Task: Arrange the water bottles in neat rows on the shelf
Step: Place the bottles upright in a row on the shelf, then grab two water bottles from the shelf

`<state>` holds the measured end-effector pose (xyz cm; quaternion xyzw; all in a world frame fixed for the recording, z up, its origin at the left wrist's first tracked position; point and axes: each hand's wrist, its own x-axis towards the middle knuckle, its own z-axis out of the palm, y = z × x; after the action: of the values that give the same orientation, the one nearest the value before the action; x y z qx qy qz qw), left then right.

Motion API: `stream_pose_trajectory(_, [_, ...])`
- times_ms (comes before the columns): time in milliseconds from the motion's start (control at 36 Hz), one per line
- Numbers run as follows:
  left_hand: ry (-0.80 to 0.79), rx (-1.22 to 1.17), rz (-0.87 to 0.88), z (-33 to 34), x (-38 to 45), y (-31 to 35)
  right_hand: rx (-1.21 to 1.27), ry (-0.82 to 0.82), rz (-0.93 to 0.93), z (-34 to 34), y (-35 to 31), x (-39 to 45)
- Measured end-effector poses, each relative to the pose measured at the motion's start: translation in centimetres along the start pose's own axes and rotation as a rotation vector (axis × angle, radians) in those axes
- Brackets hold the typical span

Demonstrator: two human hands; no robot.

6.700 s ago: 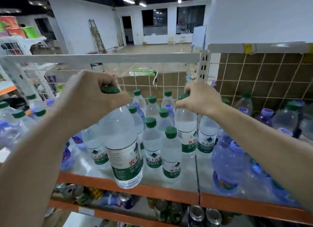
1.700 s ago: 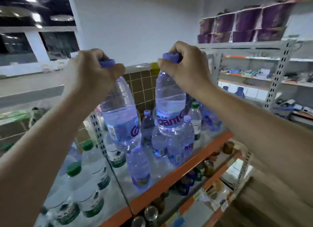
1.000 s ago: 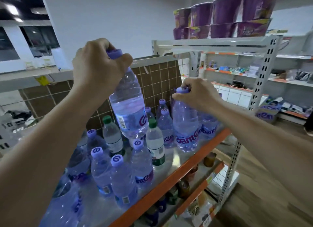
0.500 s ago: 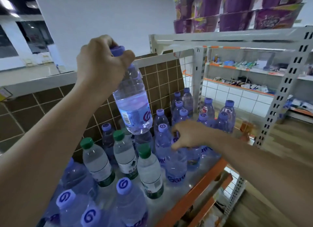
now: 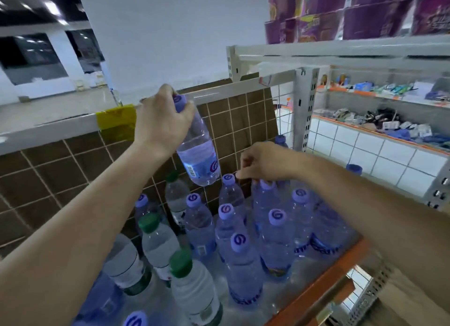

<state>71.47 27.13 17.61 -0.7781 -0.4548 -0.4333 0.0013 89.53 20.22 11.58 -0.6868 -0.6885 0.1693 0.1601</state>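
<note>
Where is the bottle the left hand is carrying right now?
In the head view, the left hand grips the purple-capped bottle by its neck, tilted in the air against the brown tiled back panel, above the standing bottles and left of the right hand.

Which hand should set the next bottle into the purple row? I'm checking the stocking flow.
Probably the left hand: it already grips a purple-capped bottle aloft by its neck. The right hand is over standing bottles' caps.
</note>
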Motion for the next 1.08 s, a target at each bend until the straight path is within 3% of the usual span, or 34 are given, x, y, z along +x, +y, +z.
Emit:
stream_pose_trajectory(194, [-0.138, 0.081, -0.052, 4.3, -0.2, -1.4, -0.062, -0.035, 0.016, -0.6, 1.7, 3.3])
stream_pose_trajectory(417, [-0.492, 0.241, -0.181, 8.4, -0.7, -3.6, -0.069, -0.175, 0.037, 0.1, 2.9, 5.6])
stream_pose_trajectory(556, [-0.640, 0.427, -0.123, 9.7, -1.6, -4.5, -0.042, -0.247, 0.014, 0.4, 3.4, 6.3])
stream_pose_trajectory(778, [-0.906, 0.401, -0.107, 11.4, -2.2, -5.9, -0.011, -0.304, 0.025, 0.8, 4.5, 6.9])
stream_pose_trajectory(1083, [-0.902, 0.281, -0.175, 11.2, -2.7, -6.7, 0.038, -0.293, -0.017, 1.0, 4.6, 6.8])
